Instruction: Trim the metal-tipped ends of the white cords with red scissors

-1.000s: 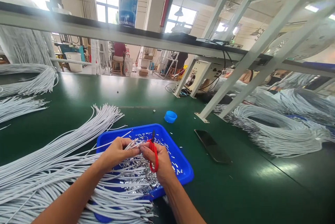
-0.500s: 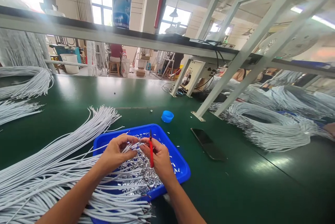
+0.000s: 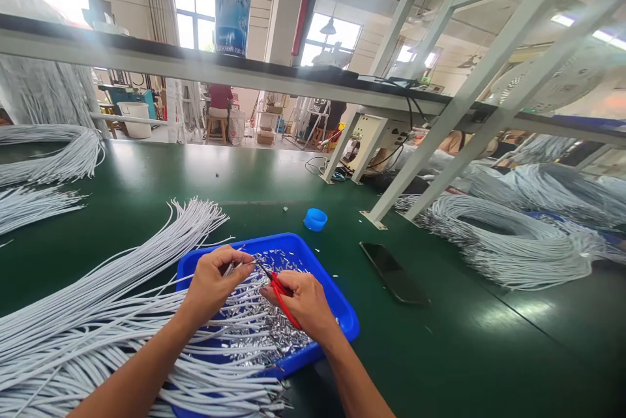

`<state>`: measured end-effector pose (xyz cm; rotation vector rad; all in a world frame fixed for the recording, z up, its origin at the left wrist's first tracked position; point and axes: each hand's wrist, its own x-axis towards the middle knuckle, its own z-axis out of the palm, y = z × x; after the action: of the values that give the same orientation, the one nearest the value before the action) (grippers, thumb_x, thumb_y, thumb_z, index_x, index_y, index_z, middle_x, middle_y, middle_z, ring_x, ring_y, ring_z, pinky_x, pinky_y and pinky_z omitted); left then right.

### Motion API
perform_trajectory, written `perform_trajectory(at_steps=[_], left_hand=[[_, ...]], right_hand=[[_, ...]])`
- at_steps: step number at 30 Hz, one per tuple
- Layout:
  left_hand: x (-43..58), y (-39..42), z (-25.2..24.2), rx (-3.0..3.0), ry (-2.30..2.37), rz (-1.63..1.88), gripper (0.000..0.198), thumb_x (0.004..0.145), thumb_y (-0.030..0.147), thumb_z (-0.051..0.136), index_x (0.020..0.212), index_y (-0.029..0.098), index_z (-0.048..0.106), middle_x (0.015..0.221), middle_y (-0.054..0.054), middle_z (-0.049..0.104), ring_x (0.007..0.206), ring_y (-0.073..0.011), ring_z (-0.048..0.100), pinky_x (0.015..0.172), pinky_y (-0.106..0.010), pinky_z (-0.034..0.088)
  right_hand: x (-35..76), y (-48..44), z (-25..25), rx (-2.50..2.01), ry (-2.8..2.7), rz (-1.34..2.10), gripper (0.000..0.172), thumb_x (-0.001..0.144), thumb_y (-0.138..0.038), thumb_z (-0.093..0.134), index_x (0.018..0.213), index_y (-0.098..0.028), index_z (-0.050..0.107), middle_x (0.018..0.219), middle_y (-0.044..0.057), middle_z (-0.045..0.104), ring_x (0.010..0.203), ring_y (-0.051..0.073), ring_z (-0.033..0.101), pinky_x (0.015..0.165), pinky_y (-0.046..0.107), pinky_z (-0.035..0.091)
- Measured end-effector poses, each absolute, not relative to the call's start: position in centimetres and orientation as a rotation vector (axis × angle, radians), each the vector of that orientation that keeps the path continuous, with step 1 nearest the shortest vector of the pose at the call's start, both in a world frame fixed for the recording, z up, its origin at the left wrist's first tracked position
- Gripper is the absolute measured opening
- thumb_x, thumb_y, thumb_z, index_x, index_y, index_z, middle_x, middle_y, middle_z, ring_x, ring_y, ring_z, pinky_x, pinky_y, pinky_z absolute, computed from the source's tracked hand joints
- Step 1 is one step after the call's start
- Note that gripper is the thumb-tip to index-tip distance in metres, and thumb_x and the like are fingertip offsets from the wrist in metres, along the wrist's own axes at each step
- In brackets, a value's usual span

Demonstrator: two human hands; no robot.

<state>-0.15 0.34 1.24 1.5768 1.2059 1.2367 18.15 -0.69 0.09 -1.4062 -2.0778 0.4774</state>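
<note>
Tipping from upright, red snips [image 3: 278, 289] apparently reach the held wire [image 3: 243, 264].

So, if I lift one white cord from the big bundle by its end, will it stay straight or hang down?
Probably it hangs down: the white cords lie in soft curves across the table. They look thin, so likely light. The ends in the left hand fan out loosely over the blue tray, so neighbours may drag along.

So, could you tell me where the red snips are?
In the head view, the red snips are in the right hand, above the blue tray, tips toward the wire ends in the left hand.
</note>
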Motion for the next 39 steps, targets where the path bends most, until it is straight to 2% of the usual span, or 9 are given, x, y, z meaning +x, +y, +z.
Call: perform_trajectory(at_steps=[2, 6, 11, 19, 23, 26, 29, 34, 39], left_hand=[[-0.1, 0.2, 1.4, 1.711, 1.272, 1.263, 0.018, 0.070, 0.034, 0.066, 0.077, 0.018, 0.072, 0.072, -0.004, 0.062, 0.064, -0.0150, 0.052, 0.058, -0.024, 0.038], [0.1, -0.2, 1.8, 1.855, 1.350, 1.296, 0.015, 0.073, 0.030, 0.062, 0.077, 0.019, 0.071, 0.068, -0.002, 0.061, 0.063, -0.0151, 0.054, 0.059, -0.025, 0.040], [0.1, -0.3, 1.8, 1.958, 1.367, 1.274, 0.015, 0.077, 0.029, 0.060, 0.080, 0.018, 0.070, 0.070, -0.003, 0.061, 0.063, -0.0148, 0.054, 0.057, -0.024, 0.040], [0.0, -0.4, 1.8, 2.039, 1.336, 1.283, 0.015, 0.078, 0.028, 0.058, 0.080, 0.017, 0.069, 0.069, -0.003, 0.059, 0.062, -0.0145, 0.053, 0.059, -0.024, 0.039], [0.1, -0.4, 2.0, 1.928, 1.308, 1.295, 0.015, 0.076, 0.028, 0.060, 0.080, 0.017, 0.070, 0.069, -0.003, 0.057, 0.063, -0.0140, 0.051, 0.059, -0.024, 0.037], [-0.2, -0.1, 1.9, 1.545, 1.150, 1.131, 0.022, 0.073, 0.036, 0.062, 0.076, 0.015, 0.068, 0.061, 0.000, 0.054, 0.054, -0.0104, 0.045, 0.050, -0.022, 0.030], [-0.5, 0.2, 1.9, 1.174, 0.938, 0.913, 0.030, 0.069, 0.041, 0.065, 0.072, 0.011, 0.064, 0.055, 0.002, 0.049, 0.044, -0.0058, 0.036, 0.044, -0.020, 0.021], [-0.4, 0.3, 1.8, 1.087, 0.924, 0.944, 0.031, 0.065, 0.039, 0.069, 0.072, 0.010, 0.062, 0.054, 0.002, 0.048, 0.045, -0.0050, 0.035, 0.043, -0.019, 0.020], [-0.1, 0.1, 1.4, 1.233, 0.908, 0.846, 0.030, 0.068, 0.040, 0.068, 0.067, 0.011, 0.061, 0.055, 0.003, 0.049, 0.046, -0.0050, 0.036, 0.044, -0.019, 0.021]], right_hand=[[18.1, -0.6, -0.2, -1.410, -2.066, 0.455, 0.049, 0.077, -0.047, 0.054, 0.044, -0.017, 0.035, 0.048, -0.005, 0.035, 0.048, 0.009, 0.032, 0.047, 0.025, 0.018], [18.2, -0.6, -0.3, -1.410, -2.037, 0.503, 0.051, 0.077, -0.048, 0.054, 0.043, -0.017, 0.031, 0.047, -0.005, 0.030, 0.047, 0.008, 0.028, 0.046, 0.024, 0.016], [18.5, -0.6, -0.1, -1.302, -2.084, 0.688, 0.047, 0.080, -0.048, 0.051, 0.048, -0.017, 0.036, 0.052, -0.005, 0.035, 0.050, 0.008, 0.031, 0.048, 0.022, 0.020], [18.6, -0.8, 0.0, -1.327, -2.086, 0.711, 0.044, 0.080, -0.046, 0.051, 0.050, -0.017, 0.039, 0.054, -0.004, 0.036, 0.052, 0.009, 0.033, 0.049, 0.022, 0.022], [18.3, -0.9, -0.1, -1.366, -2.066, 0.655, 0.048, 0.080, -0.046, 0.051, 0.046, -0.017, 0.034, 0.050, -0.005, 0.031, 0.050, 0.008, 0.030, 0.047, 0.023, 0.019], [17.9, -0.9, -0.3, -1.354, -2.053, 0.583, 0.048, 0.079, -0.044, 0.053, 0.044, -0.017, 0.033, 0.049, -0.005, 0.030, 0.048, 0.008, 0.029, 0.047, 0.024, 0.019], [17.8, -0.7, -0.4, -1.292, -2.056, 0.580, 0.044, 0.079, -0.041, 0.055, 0.045, -0.016, 0.041, 0.050, -0.004, 0.038, 0.049, 0.008, 0.034, 0.048, 0.023, 0.022], [18.7, -0.3, 0.0, -1.286, -1.901, 0.797, 0.028, 0.068, -0.045, 0.066, 0.062, -0.017, 0.063, 0.064, 0.001, 0.056, 0.060, 0.013, 0.047, 0.055, 0.024, 0.032], [17.5, -0.8, -0.4, -1.072, -1.314, 1.288, 0.030, 0.072, -0.044, 0.062, 0.081, -0.015, 0.065, 0.057, -0.002, 0.049, 0.052, 0.010, 0.040, 0.051, 0.023, 0.031]])
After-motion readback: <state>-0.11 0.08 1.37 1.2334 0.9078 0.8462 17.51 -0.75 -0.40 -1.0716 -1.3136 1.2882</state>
